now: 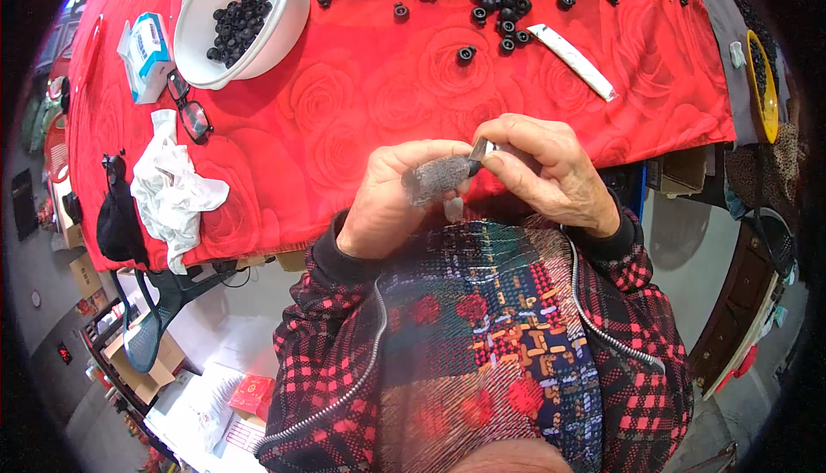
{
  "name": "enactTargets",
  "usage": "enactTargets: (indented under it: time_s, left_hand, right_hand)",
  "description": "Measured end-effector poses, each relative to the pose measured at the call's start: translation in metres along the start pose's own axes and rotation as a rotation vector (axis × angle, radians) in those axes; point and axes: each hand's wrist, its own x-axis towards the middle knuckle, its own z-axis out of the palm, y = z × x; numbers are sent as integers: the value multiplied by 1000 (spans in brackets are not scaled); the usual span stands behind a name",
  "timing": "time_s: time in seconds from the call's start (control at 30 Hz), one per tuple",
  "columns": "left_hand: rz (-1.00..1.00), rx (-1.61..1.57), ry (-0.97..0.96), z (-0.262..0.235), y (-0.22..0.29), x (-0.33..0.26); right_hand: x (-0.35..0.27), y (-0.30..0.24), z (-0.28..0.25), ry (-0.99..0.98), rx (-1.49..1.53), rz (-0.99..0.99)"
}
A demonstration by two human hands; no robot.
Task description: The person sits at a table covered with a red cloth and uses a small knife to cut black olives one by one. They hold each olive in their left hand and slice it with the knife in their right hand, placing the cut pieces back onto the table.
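Left hand point(387, 189) snug round grey tool point(437, 180), right hand point(551, 167) in pinch on its metal end point(482, 151); printed blue-white box point(149, 51)

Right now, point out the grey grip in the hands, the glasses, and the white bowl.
Grey grip point(436, 180): head view, middle of its mottled side.
Glasses point(195, 118): head view, on the lens nearer the white cloth point(168, 187).
White bowl point(293, 25): head view, on its bare right wall.

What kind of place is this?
Maybe a home workroom: a red rose-patterned cloth covers the table, with many small round black parts and a round white plastic bowl on it.
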Motion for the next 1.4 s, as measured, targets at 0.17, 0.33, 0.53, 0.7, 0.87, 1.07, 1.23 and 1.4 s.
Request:
enactTargets:
  time_s: [0.17, 0.33, 0.53, 0.7, 0.87, 1.07, 1.23, 1.4]
  left_hand:
    - [-57, -7, 26, 1, 0, 1]
    - [-80, -11, 2, 0, 0, 2]
    - [-133, -3, -6, -2, 1, 3]
    - [-154, 64, -44, -3, -1, 5]
    - [-118, -96, -49, -15, -2, 10]
    - [-117, -157, -65, -12, -2, 8]
    - [-140, -100, 17, 9, 2, 5]
    - [-161, -417, -59, 8, 2, 1]
  right_hand:
    - [-1, 10, 2, 8, 17, -82]
    - [0, 7, -3, -25, 6, -77]
    - [3, 8, -9, -111, 20, -90]
    - [3, 10, -14, -166, 43, -94]
    - [-2, 15, -12, -295, -18, -234]
    - [-9, 3, -2, 40, 51, -187]
    - [7, 0, 16, 181, -255, -332]
    - [8, 8, 25, 322, -390, -614]
